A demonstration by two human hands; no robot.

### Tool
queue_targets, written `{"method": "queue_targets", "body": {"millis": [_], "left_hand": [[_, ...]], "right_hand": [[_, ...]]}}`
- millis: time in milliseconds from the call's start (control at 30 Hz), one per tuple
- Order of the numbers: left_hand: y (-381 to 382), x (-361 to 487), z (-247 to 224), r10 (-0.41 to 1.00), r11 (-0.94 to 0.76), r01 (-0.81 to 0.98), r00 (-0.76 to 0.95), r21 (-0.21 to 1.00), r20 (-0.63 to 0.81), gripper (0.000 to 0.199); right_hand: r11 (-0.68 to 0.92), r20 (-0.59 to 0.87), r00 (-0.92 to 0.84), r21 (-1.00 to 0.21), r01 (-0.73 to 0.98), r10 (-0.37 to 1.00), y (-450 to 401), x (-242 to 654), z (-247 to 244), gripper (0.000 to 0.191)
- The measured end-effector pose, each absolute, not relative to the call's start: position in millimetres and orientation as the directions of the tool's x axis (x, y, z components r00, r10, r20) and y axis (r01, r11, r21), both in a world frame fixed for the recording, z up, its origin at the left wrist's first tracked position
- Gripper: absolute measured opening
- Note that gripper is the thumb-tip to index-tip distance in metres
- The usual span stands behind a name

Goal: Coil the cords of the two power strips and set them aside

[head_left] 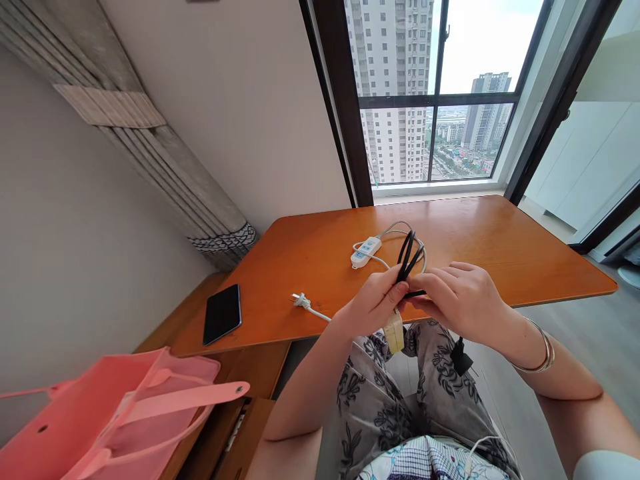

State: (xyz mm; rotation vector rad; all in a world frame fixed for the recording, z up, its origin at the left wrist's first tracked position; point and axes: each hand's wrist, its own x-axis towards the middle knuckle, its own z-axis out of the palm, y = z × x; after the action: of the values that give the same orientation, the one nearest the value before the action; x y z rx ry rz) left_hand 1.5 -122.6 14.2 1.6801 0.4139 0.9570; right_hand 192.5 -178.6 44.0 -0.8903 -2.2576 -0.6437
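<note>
Cord (404, 272): black, gathered in narrow loops, right of center in the frame, held up in front of the near table edge; loops stand above the left thumb.
Left hand (375, 301): center, thumb and fingers pinching the loop bundle.
Right hand (461, 301): right of center, fingers curled in, fingertips pinching a strand of the same cord close to the left thumb; tips partly hidden.
Block (394, 332): pale yellow, hangs just below the left hand, over the lap; how it attaches is hidden.
Black plug (461, 358): dangles below the right wrist, against the trousers (390, 393).
Power strip (366, 252): white, blue-tinted sockets, lies on the table just beyond the left hand; white lead (319, 314) loops behind the black one.
White plug (301, 301): center of the frame, on the table, prongs pointing left.
Phone (223, 315): dark screen up, left of center, near the table's left end.
Table (530, 260): orange-brown wood, spans mid-frame.
Bag (150, 417): pink, lower left, strap reaching toward the table.
Bracelets (547, 353): thin metal, right wrist.
Window (435, 100): upper right, towers outside.
Curtain (200, 180): gray, upper left.
</note>
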Motion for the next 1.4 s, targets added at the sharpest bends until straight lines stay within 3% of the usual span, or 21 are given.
{"method": "queue_targets", "body": {"millis": [267, 433, 567, 667, 767, 867, 1067, 1233, 1400], "left_hand": [[-132, 3, 16, 0.708, -0.033, -0.177, 0.691, 0.984, 0.148, 0.041], [-132, -2, 15, 0.603, 0.066, -0.228, 0.785, 0.971, 0.143, 0.042], [-132, -1, 13, 0.604, 0.181, -0.318, 0.783, 0.931, 0.150, 0.040], [-128, 1, 10, 0.664, 0.194, -0.328, 0.738, 0.924, 0.122, 0.041], [-122, 3, 6, 0.684, 0.212, -0.282, 0.726, 0.936, 0.064, 0.044], [-119, 5, 2, 0.677, 0.224, -0.258, 0.735, 0.940, 0.040, 0.046], [-116, 11, -2, 0.725, 0.167, -0.299, 0.684, 0.940, 0.088, 0.042], [-116, 12, -3, 0.679, 0.086, -0.260, 0.721, 0.962, 0.134, 0.044], [-117, 11, -4, 0.669, 0.134, -0.229, 0.739, 0.964, 0.082, 0.045]], "right_hand": [[0.531, 0.723, -0.431, 0.105, 0.841, 0.539, -171, 201, 49, 0.046], [0.606, 0.641, -0.497, 0.062, 0.793, 0.584, -163, 209, 57, 0.039], [0.653, 0.506, -0.522, -0.115, 0.748, 0.687, -150, 214, 60, 0.031], [0.668, 0.413, -0.541, -0.284, 0.688, 0.733, -141, 217, 59, 0.032], [0.652, 0.353, -0.549, -0.373, 0.660, 0.757, -135, 219, 58, 0.028], [0.619, 0.267, -0.583, -0.548, 0.563, 0.767, -132, 221, 58, 0.036], [0.378, 0.133, -0.546, -0.851, 0.366, 0.827, -120, 221, 52, 0.038], [0.189, -0.001, -0.505, -0.927, 0.324, 0.863, -114, 218, 47, 0.027], [0.155, -0.022, -0.584, -0.955, 0.251, 0.811, -110, 221, 41, 0.042]]}}
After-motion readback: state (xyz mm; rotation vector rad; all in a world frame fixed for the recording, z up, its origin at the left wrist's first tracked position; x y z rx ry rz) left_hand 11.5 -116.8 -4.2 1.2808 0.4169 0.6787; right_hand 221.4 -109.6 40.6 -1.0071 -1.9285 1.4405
